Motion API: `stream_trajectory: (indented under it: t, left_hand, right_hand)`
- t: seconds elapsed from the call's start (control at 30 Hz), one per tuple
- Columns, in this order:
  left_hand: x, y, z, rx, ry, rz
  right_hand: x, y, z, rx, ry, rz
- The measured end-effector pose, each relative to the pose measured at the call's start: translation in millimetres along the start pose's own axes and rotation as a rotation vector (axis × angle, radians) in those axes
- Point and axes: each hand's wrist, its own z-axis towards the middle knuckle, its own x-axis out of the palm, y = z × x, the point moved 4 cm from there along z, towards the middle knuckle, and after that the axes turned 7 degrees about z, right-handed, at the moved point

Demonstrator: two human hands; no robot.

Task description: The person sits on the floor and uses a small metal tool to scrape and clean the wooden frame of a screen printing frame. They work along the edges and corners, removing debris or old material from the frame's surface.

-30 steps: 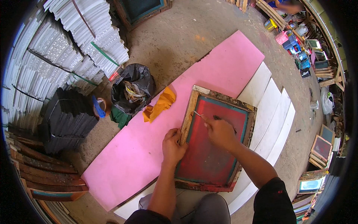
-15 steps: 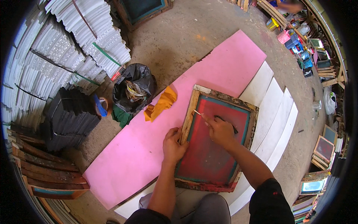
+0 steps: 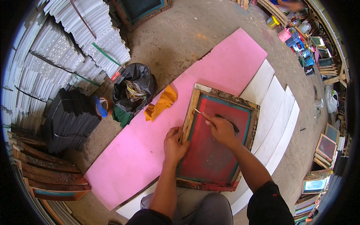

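A wooden screen-printing frame (image 3: 193, 103) with reddish mesh and a teal border lies tilted over the pink board (image 3: 123, 165) and white sheets, its near end by my knees. My left hand (image 3: 175, 145) grips its left rail, thumb on top and fingers round the outer side. Closed over the mesh, my right hand (image 3: 222, 129) holds a slim tool; its thin pale tip (image 3: 198, 111) touches or nearly touches the left rail, and a black part (image 3: 235, 128) sticks out behind the hand. The tool's exact kind is hidden by my fingers.
An orange cloth (image 3: 162, 104) lies on the pink board's edge beside a black bag of scraps (image 3: 150, 80). Stacked white sheets (image 3: 56, 48), a black stack (image 3: 71, 122) and wooden frames (image 3: 48, 168) fill the left. More frames (image 3: 325, 148) stand at right; a person (image 3: 290, 5) is far off.
My right hand and the tool have shifted very slightly, with the tip staying by the left rail. My left hand keeps its grip on the frame.
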Motion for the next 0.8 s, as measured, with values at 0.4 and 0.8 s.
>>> stream_trajectory:
  t: [0.4, 0.8]
  left_hand:
    - [1.2, -1.6, 0.9, 0.021, -0.07, -0.015]
    - [0.4, -15.2, -4.9, 0.036, -0.098, 0.158]
  right_hand:
    - [12.3, 18.3, -34.0, 0.224, 0.066, -0.024]
    - [-51.0, -26.4, -159.4, 0.74, -0.369, -0.142]
